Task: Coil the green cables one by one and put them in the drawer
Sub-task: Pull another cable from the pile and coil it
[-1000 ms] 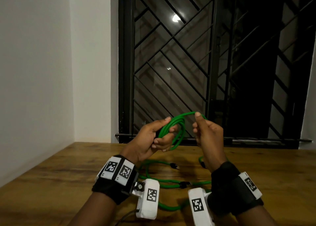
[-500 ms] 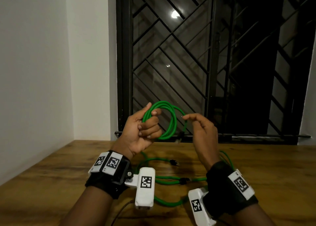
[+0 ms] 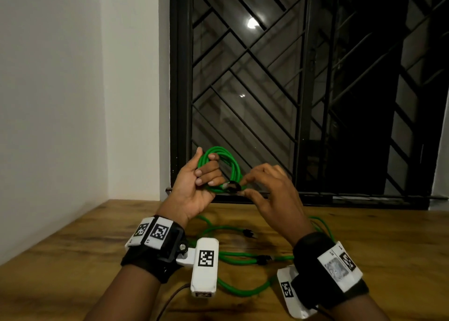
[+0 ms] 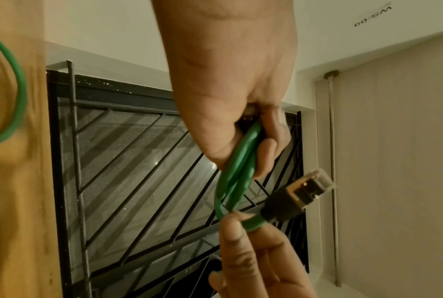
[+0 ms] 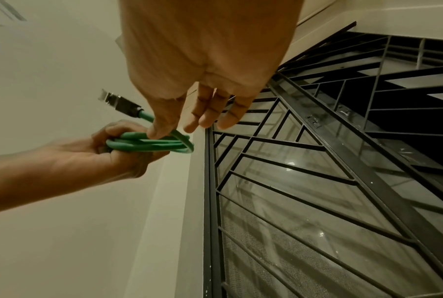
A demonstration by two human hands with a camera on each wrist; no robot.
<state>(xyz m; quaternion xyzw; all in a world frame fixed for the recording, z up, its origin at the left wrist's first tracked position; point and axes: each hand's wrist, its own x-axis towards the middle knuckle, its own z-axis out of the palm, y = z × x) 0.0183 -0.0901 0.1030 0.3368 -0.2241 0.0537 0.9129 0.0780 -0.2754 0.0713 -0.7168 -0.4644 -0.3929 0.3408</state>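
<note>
A coiled green cable (image 3: pixel 226 161) is held up in front of the window. My left hand (image 3: pixel 199 182) grips the coil (image 4: pixel 243 153) with curled fingers. My right hand (image 3: pixel 264 187) pinches the cable's free end (image 5: pixel 179 137) just behind its black plug (image 4: pixel 291 199), between thumb and forefinger, with the other fingers spread. The plug (image 5: pixel 121 101) has a metal tip and points away from the coil. More green cable (image 3: pixel 243 257) lies loose on the wooden table (image 3: pixel 73 260) beneath my wrists. No drawer is in view.
A black barred window (image 3: pixel 303 89) stands right behind the table. A white wall (image 3: pixel 48 102) closes the left side. Black plugs (image 3: pixel 249 233) of the loose cables lie on the table between my arms.
The coil has been raised and turned so its loops face me. My right hand has moved from the top of the loop down to the plug end at the bottom of the coil.
</note>
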